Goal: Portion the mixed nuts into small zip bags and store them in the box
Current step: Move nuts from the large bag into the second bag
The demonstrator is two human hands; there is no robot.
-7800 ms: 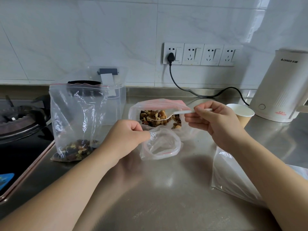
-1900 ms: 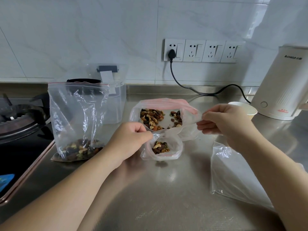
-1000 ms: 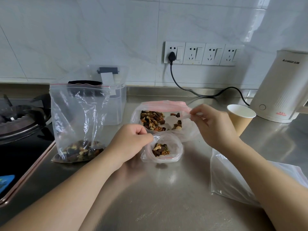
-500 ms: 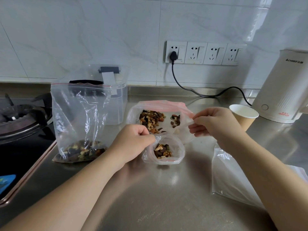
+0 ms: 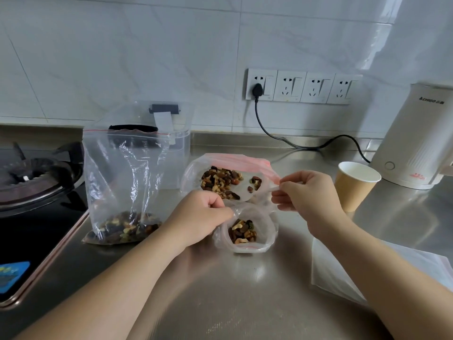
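Pinched small zip bag (image 5: 245,229) rim at frame centre with left hand (image 5: 201,217); gripped white spoon (image 5: 250,192) handle with right hand (image 5: 309,195), above nuts.

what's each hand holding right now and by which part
Left hand pinches the small zip bag by its open rim. Right hand pinches the white spoon by its handle.

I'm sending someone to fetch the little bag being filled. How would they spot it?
On the steel counter, look in front of the wide nut bag. The small bag there, mouth pinched open by the left hand, is the smallest and holds few nuts.
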